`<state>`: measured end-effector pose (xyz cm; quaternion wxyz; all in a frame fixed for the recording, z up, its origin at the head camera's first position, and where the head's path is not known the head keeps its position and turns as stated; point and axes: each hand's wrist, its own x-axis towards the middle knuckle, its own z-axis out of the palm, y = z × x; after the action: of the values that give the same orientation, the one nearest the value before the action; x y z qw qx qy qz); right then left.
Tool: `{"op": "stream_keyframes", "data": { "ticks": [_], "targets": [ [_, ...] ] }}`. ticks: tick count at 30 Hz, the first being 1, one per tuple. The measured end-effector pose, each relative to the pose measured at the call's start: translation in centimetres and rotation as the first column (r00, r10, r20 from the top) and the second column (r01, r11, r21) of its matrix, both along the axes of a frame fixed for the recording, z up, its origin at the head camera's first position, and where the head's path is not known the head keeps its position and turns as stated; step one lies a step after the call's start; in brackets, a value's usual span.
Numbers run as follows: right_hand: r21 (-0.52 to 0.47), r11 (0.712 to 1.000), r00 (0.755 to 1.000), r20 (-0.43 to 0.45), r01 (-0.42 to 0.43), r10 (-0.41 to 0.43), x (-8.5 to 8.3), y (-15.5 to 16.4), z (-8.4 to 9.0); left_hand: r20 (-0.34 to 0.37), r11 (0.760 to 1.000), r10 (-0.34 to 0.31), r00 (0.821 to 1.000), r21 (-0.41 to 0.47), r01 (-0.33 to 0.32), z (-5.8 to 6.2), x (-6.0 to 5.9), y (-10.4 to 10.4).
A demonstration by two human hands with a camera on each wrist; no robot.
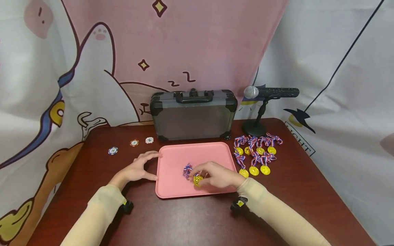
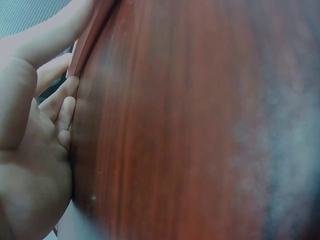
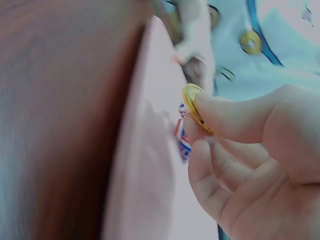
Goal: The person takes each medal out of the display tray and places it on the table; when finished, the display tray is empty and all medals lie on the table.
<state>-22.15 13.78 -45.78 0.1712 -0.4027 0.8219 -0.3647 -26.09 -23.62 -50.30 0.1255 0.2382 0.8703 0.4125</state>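
- Gold plastic medal (image 1: 198,180) on a red-white-blue ribbon (image 1: 187,170): pinched by the right hand (image 1: 217,176) just above the pink plastic tray (image 1: 172,191).
- Left hand (image 1: 137,170): fingers straight, bracing the tray's left edge.
- Ribbon trails left of the right fingertips (image 3: 202,102); the right hand is the nearer one.

Cream long sleeves (image 1: 92,215), black wrist cameras (image 1: 239,204) strapped on.

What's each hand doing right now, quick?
Left hand: open, fingers resting against the tray edge.
Right hand: pinching a medal over the tray.
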Motion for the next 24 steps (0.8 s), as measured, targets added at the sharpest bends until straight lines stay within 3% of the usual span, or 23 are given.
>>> {"op": "stream_keyframes", "data": {
  "ticks": [6,11,18,24],
  "targets": [
    [-0.075,0.99,0.992,0.019,0.122,-0.121,-1.0,5.6,1.3,-0.008,1.0,-0.005,1.0,0.003,0.005,0.0,0.0,0.0],
    [-0.085,0.968,0.971,0.019,0.237,-0.237,-1.4,10.6,2.1,-0.009,1.0,-0.007,1.0,-0.001,0.007,-0.1,0.1,0.0],
    [-0.032,0.911,0.908,-0.072,0.412,-0.413,-1.3,17.7,3.2,-0.001,1.0,-0.003,1.0,0.002,0.003,-0.1,0.1,0.0],
    [-0.009,0.847,0.835,-0.158,0.532,-0.526,-0.9,22.9,4.2,-0.016,1.0,-0.008,1.0,0.002,0.008,0.0,0.0,-0.1]
  ]
}}
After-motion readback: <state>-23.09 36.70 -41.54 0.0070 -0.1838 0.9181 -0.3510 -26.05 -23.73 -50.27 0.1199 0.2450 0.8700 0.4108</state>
